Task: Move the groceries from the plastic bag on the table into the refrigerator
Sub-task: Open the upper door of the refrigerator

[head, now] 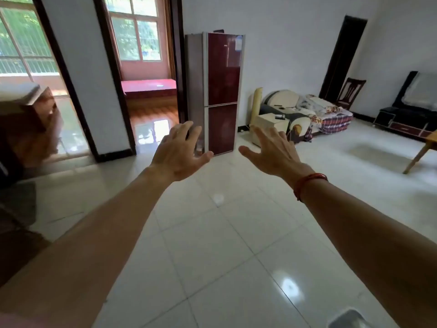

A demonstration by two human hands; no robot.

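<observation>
A tall refrigerator (223, 74) with two dark red doors, both closed, stands against the far wall across the room. My left hand (181, 153) and my right hand (272, 151) are stretched out in front of me at arm's length, fingers spread, holding nothing. Both hands overlap the refrigerator's lower part in the view but are well short of it. A red cord circles my right wrist. No plastic bag or groceries are in view. A wooden table (425, 144) shows only a corner and a leg at the right edge.
Glossy white floor tiles (224, 233) stretch between me and the refrigerator. An open doorway (146, 91) lies left of it. A small white cabinet (269, 126) and a sofa (305, 112) piled with bedding sit to its right. Dark wooden furniture (26, 124) stands at the left.
</observation>
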